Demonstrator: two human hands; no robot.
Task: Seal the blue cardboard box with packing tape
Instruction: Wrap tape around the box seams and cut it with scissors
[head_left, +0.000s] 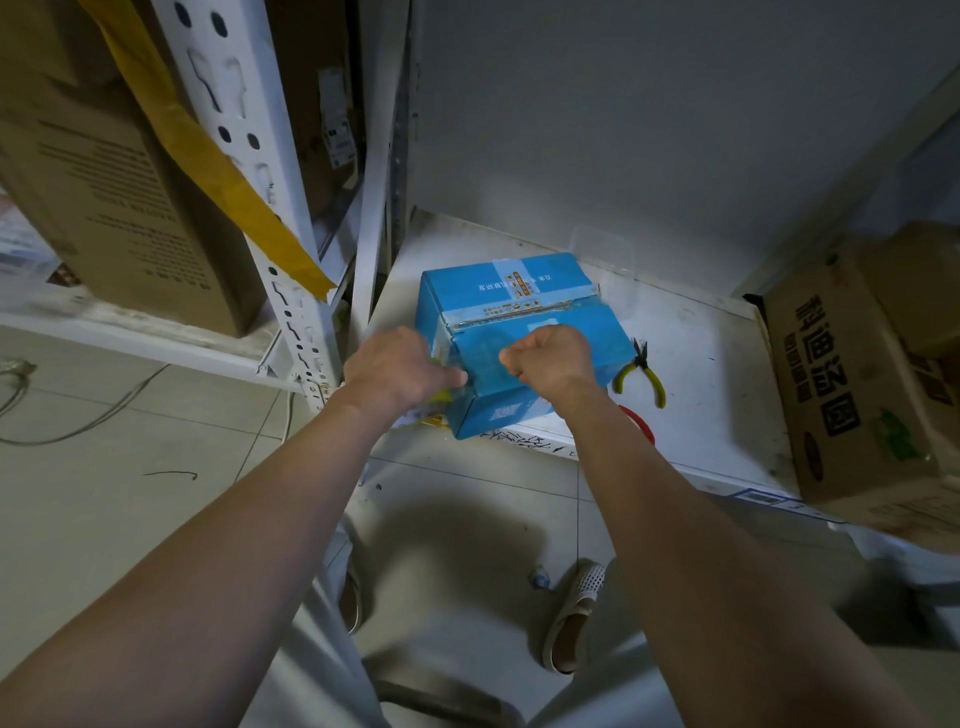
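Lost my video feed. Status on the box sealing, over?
Both hands on blue box: left hand at its left end, right hand fisted on top. Tape strip along top seam. Yellow-handled pliers beside box, not in the way.

Your arms are bare from the hands to the frame's lower edge; you wear no sleeves, watch, bands or gloves that show. Your left hand and right hand carry no rings that can be made out. On your feet you have pale slip-on shoes with rows of small round holes across the toe and an open, tan-lined heel. The left shoe shows only as a narrow strip beside your arm. Light grey trousers cover your legs.
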